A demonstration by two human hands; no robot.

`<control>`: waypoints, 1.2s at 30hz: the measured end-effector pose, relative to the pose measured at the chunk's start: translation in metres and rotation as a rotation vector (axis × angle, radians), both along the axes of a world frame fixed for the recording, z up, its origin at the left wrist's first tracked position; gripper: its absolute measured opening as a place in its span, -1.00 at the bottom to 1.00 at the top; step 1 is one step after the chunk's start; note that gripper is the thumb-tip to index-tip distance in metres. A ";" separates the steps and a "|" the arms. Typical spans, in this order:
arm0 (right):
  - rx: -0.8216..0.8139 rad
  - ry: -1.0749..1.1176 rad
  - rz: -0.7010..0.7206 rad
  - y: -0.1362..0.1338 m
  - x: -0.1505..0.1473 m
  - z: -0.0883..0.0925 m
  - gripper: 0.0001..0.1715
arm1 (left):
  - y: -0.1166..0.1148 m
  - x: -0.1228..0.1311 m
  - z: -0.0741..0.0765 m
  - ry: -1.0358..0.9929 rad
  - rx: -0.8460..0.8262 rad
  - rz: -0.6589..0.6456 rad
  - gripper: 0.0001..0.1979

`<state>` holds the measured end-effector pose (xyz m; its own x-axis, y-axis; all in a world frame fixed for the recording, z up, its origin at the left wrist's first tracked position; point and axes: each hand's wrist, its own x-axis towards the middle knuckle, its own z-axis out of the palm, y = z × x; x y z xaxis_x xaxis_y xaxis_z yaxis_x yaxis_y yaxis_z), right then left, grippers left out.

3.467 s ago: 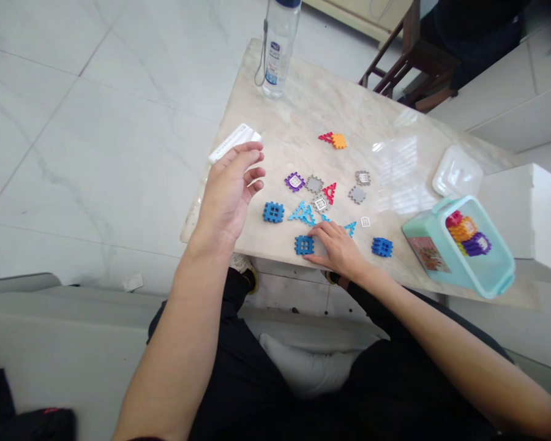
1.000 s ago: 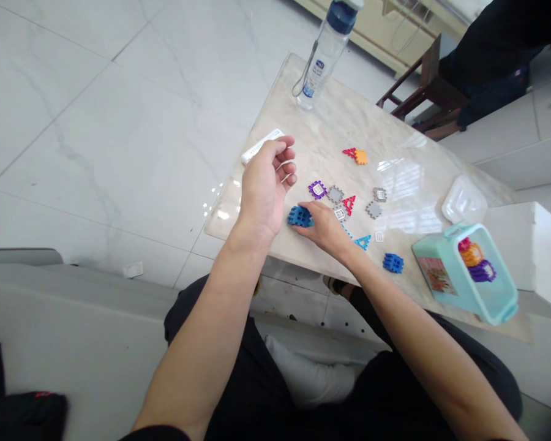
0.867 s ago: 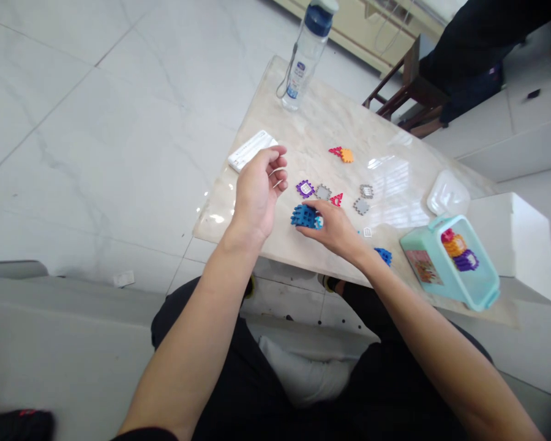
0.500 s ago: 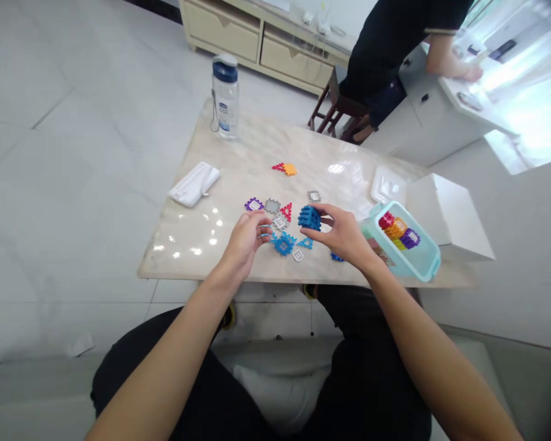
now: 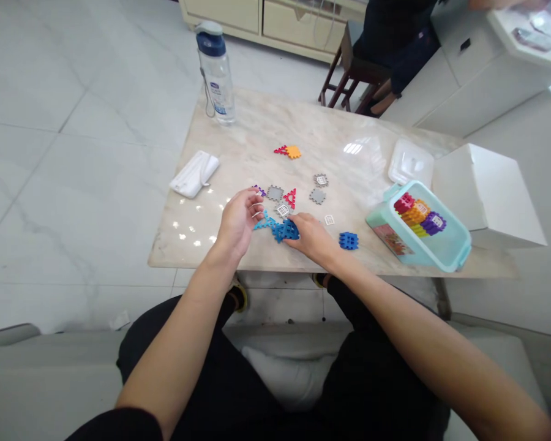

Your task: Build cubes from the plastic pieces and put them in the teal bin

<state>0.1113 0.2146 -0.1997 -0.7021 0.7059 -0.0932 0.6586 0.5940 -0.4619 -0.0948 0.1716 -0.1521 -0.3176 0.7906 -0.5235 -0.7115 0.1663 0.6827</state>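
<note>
My right hand (image 5: 313,237) has thumb and fingers closed on blue interlocking tiles (image 5: 286,230), low over the tabletop. How many tiles it grips is hidden. My left hand (image 5: 239,222) hovers to their left, fingers loosely curled and apart, holding nothing. Light blue triangular pieces (image 5: 265,221) lie between the hands. Just beyond are a grey tile (image 5: 275,193), a red triangle (image 5: 290,198), a white window piece (image 5: 283,210) and a purple tile (image 5: 259,190), partly covered by my left hand. A blue tile stack (image 5: 348,240) sits right of my right hand.
On the marble-look table (image 5: 202,245) stand a water bottle (image 5: 218,79), a white pouch (image 5: 195,174), a turquoise bin (image 5: 388,229) with coloured tiles, a clear lid (image 5: 411,161) and a white box (image 5: 491,190). An orange tile (image 5: 293,151) lies farther back. Another person sits on a stool (image 5: 356,67).
My right hand has carried the blue tiles left and down, over the loose blue pieces. The blue stack at the right now shows fully. My left hand stays empty; the camera view has shifted.
</note>
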 end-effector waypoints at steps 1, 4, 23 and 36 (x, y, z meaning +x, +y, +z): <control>0.003 -0.016 0.021 0.001 -0.003 -0.002 -0.44 | -0.002 -0.001 -0.001 -0.004 -0.004 -0.009 -0.76; 0.015 -0.063 0.106 0.005 -0.012 -0.003 -0.50 | -0.009 -0.003 -0.003 -0.008 -0.023 -0.047 -0.74; 0.161 -0.328 0.269 -0.002 -0.025 0.008 -0.58 | -0.030 -0.020 -0.006 0.006 0.042 -0.056 -0.79; 0.100 0.356 0.077 -0.011 0.000 0.092 -0.39 | -0.037 -0.008 -0.003 0.054 0.079 -0.535 -0.57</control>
